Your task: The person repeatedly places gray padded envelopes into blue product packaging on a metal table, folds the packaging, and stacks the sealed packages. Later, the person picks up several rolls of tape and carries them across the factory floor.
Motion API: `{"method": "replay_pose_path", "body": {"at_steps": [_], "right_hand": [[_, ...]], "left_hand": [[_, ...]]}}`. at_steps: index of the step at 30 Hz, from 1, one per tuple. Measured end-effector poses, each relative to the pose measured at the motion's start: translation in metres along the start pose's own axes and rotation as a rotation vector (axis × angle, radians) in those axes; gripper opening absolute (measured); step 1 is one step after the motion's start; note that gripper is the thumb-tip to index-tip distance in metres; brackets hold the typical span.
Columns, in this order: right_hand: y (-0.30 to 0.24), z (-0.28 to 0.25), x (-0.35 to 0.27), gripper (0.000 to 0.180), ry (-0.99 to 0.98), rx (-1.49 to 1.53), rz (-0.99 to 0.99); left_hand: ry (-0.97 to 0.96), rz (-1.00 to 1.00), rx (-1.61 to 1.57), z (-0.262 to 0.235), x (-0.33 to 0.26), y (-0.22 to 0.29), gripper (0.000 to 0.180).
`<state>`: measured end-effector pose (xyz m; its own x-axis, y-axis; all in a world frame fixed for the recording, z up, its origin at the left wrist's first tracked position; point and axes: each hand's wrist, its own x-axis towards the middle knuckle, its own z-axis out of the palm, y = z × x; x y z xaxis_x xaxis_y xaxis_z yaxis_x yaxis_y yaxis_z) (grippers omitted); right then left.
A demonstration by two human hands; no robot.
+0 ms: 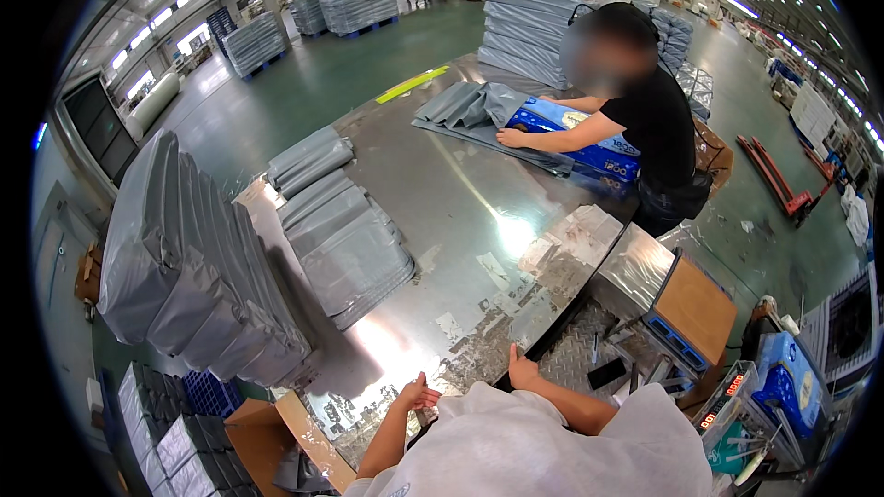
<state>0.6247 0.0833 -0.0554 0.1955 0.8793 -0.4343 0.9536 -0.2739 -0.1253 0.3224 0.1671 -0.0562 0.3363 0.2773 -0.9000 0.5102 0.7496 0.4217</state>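
Note:
My left hand (pixel 419 394) is open at the near edge of the metal-topped table (pixel 428 221), its thumb up and its fingers pointing right. Nothing shows in it. My right hand (pixel 523 372) is by the dark near edge of the same table, thumb stretched out and the other fingers partly hidden; I see nothing held there. Both hands are close to the front of my light shirt. Across the table a co-worker (pixel 658 101) in a black top handles a blue printed pack (pixel 603 156) partly inside a grey plastic bag (pixel 474 106).
Flat grey bags (pixel 345 248) lie on the table's left, beside a tall grey stack (pixel 189 267). An open carton (pixel 299 437) stands at lower left. At right are a scale (pixel 691 313), a dark phone (pixel 606 373) and a blue pack (pixel 790 382). A red pallet jack (pixel 783 189) stands beyond.

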Motion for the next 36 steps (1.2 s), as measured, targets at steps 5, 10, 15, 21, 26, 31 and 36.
{"method": "replay_pose_path", "body": {"at_steps": [5, 10, 15, 21, 26, 31, 36], "right_hand": [[0.001, 0.002, 0.000, 0.082, 0.036, -0.025, -0.004], [0.002, 0.006, 0.002, 0.081, 0.051, -0.047, -0.018], [0.002, 0.007, 0.004, 0.081, 0.033, -0.055, -0.012], [0.003, 0.005, 0.004, 0.076, 0.033, -0.035, -0.006], [0.001, 0.004, 0.004, 0.072, 0.033, -0.052, 0.001], [0.002, 0.008, 0.005, 0.071, 0.067, -0.052, -0.008], [0.001, 0.009, 0.005, 0.071, 0.075, -0.037, -0.021]], "left_hand": [[0.001, 0.003, 0.039, -0.002, 0.003, -0.002, 0.078], [-0.013, 0.013, 0.026, -0.004, 0.006, -0.005, 0.078], [0.016, 0.000, 0.038, 0.000, -0.001, 0.000, 0.077], [-0.011, 0.011, 0.005, 0.001, -0.004, 0.002, 0.075], [0.000, 0.007, 0.018, 0.000, 0.000, 0.000, 0.076], [-0.017, 0.010, 0.021, -0.001, 0.000, 0.001, 0.077], [0.007, 0.003, 0.023, -0.002, 0.001, -0.002, 0.078]]}}
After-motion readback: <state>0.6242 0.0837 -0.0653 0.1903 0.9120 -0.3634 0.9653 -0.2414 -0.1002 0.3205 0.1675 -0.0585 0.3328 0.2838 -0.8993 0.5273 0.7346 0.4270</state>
